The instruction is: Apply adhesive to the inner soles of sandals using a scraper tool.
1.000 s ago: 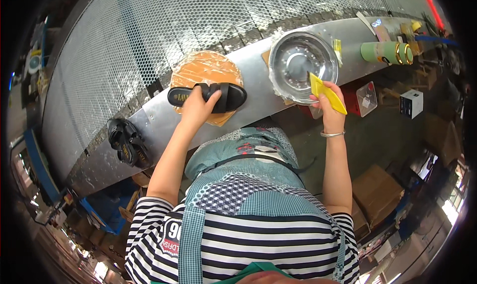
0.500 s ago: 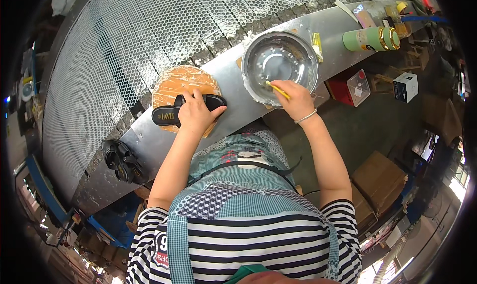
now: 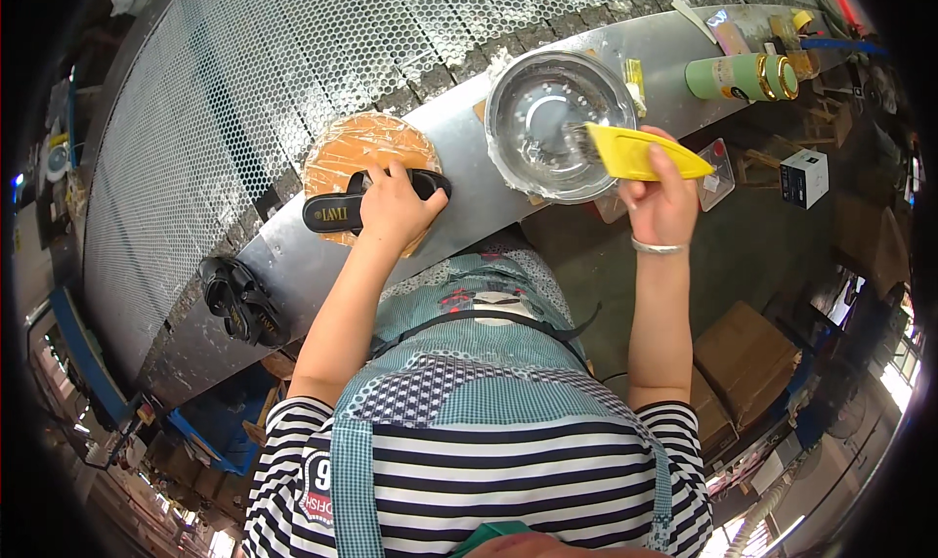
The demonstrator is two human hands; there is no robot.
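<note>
My left hand (image 3: 391, 208) is closed on a black slide sandal (image 3: 330, 213), fingers over its strap and thumb near one end. The sandal lies on a round orange-brown board (image 3: 376, 133) wrapped in clear film. In my right hand (image 3: 664, 204) is a yellow-handled brush (image 3: 640, 155), held flat side up with dark bristles pointing left over the right part of a round bowl (image 3: 496, 152). Whitish residue coats the bowl's rim, and its inside is shiny with white specks. Part of the sandal is hidden under my left hand.
A pair of black sandals (image 3: 236, 302) sits on the metal ledge (image 3: 293, 248) at left. Beyond the ledge runs a honeycomb mesh belt (image 3: 293, 60). Right of the bowl are a yellow packet (image 3: 635, 84) and a green flask (image 3: 743, 77). A red-and-clear box (image 3: 718, 174) stands lower down.
My right hand has moved right and turned, so the yellow brush now shows its broad side, bristles above the bowl. My left hand stays on the sandal.
</note>
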